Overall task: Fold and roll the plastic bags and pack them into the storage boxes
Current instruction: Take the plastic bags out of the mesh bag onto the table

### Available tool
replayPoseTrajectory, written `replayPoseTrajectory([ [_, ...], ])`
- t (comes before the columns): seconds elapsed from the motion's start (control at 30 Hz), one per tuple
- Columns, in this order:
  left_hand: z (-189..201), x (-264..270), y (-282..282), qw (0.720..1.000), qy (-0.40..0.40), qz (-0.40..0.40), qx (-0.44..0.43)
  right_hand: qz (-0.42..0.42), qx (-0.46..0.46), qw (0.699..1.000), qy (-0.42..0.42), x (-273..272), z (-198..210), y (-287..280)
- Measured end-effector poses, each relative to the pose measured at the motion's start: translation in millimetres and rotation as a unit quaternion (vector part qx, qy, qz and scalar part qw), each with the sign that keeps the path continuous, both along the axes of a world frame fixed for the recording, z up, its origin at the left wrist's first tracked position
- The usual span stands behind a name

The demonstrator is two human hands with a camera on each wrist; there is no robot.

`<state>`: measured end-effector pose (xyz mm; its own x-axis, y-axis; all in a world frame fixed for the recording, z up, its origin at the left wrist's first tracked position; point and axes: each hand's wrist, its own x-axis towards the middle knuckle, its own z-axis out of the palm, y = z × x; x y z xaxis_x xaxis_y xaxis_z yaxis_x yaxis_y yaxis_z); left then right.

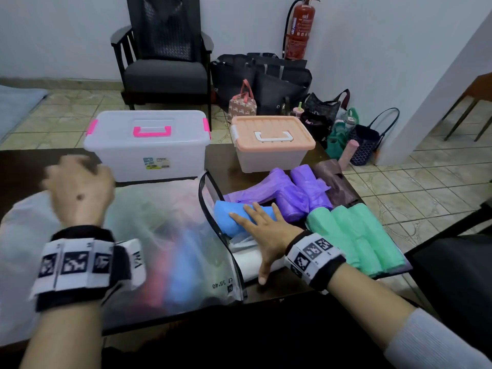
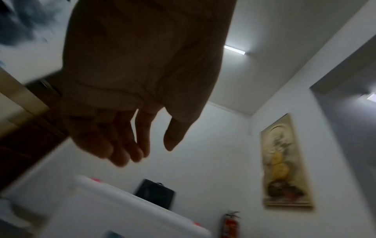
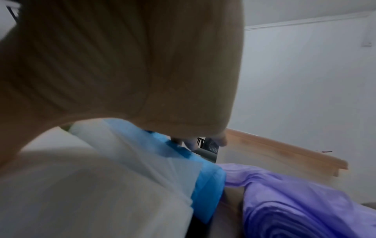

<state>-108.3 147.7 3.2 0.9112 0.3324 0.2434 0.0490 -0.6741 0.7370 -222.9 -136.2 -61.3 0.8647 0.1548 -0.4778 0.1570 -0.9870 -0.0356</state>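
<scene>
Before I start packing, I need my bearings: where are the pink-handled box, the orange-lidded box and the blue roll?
pink-handled box (image 1: 149, 145): head view, on its clear front wall.
orange-lidded box (image 1: 271, 134): head view, on the lid.
blue roll (image 1: 226, 218): head view, on its left end, beside the right hand (image 1: 266, 230).

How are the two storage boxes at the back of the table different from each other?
The clear box has a see-through lid with a pink handle and pink side latches; the peach-lidded box has an opaque peach lid with a white handle and a white latch. The clear box looks bigger and stands to the left of the peach-lidded box. The clear box bears a label on its front; the peach-lidded box shows none. Both are shut, with translucent walls.
</scene>
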Motion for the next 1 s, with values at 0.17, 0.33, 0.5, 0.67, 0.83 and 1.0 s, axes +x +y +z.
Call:
replayPoseTrajectory([
  [0.17,-9.7,-32.2,-101.8,0.964,0.153,-0.218,0.02,-0.012,-0.018,0.999,-0.025,7.2,3.2,-1.1],
  [0.33,-49.9,-50.9,-128.2,0.956,0.201,-0.204,0.061,-0.037,-0.002,0.999,-0.04,-1.7,-3.2,3.2],
  [0.5,-64.9,-47.4,-109.5,0.955,0.208,-0.207,-0.036,-0.125,0.025,0.987,-0.099,-27.6,-11.3,9.6],
  [0.67,-72.0,-46.4,-92.0,0.933,0.238,-0.17,-0.212,-0.318,0.04,0.936,-0.144,-57.5,-18.8,20.3],
  [0.83,-70.9,-46.0,-88.5,0.933,0.197,-0.143,-0.266,-0.438,0.005,0.874,-0.211,-62.4,-5.6,10.0],
  [1.0,-58.1,-47.7,-84.3,0.975,0.137,-0.131,-0.112,-0.491,-0.025,0.845,-0.213,-50.4,-0.8,-10.6],
])
